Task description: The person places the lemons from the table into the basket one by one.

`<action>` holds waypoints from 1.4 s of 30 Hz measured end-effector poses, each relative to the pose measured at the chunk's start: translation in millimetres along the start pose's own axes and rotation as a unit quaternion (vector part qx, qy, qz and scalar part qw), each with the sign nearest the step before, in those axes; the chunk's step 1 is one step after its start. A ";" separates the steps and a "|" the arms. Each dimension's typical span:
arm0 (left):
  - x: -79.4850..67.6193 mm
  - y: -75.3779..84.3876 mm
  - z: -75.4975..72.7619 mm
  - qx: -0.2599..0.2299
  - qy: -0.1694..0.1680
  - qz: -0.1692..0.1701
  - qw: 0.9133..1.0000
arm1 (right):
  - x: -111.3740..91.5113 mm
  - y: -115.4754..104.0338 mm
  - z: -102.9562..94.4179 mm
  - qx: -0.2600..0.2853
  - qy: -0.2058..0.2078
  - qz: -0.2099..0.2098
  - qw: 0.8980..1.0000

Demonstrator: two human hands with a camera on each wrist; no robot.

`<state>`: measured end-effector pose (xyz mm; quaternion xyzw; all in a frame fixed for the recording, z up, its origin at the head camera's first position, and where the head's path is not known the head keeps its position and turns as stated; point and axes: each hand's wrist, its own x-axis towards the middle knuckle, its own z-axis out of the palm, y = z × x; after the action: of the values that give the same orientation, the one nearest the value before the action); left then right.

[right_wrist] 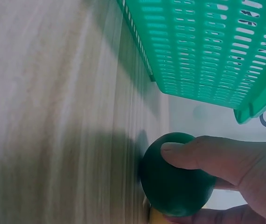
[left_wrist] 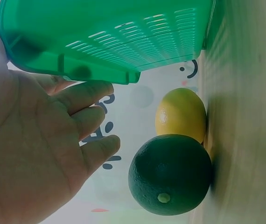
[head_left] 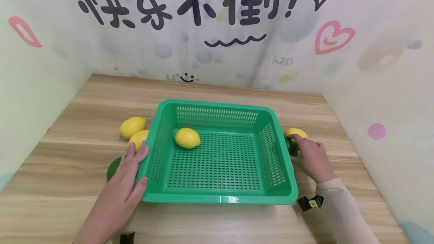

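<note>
A green plastic basket (head_left: 217, 200) with slotted walls stands in the middle, with one lemon (head_left: 187, 138) inside at its left. My left hand (head_left: 116, 195) rests along the basket's left rim, its fingers fairly straight. Beside that hand lie a dark green round fruit (left_wrist: 170, 175) with a pale stem nub and two lemons, one farther back (head_left: 133, 127) and one nearer (head_left: 139, 138). To the right of the basket, my right hand (head_left: 312, 158) grips another dark green fruit (right_wrist: 177, 179) between thumb and fingers, close to the wood. Just behind it sits a lemon (head_left: 295, 132), partly hidden.
The wooden table (head_left: 190, 223) carries everything. A printed cloth wall (head_left: 220, 59) rises behind it, with pale side walls at left and right. A black wrist strap device (head_left: 310, 203) is on the right wrist.
</note>
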<state>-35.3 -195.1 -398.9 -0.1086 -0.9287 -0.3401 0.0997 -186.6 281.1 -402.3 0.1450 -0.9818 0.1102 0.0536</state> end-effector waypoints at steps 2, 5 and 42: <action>0.1 0.2 0.7 -0.001 0.001 0.002 1.000 | -0.5 -0.1 -0.8 -0.004 0.003 -0.002 1.000; -0.3 0.5 1.5 -0.003 0.001 0.000 1.000 | -0.8 0.1 -2.2 -0.011 0.002 -0.005 1.000; -0.6 1.8 -0.3 -0.003 0.004 0.000 1.000 | -3.0 5.4 -31.6 0.036 0.123 0.014 0.992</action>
<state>-34.2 -194.1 -397.7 -0.1075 -0.9271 -0.3438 0.1034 -183.0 294.3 -373.2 0.1188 -0.9650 0.1635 0.1669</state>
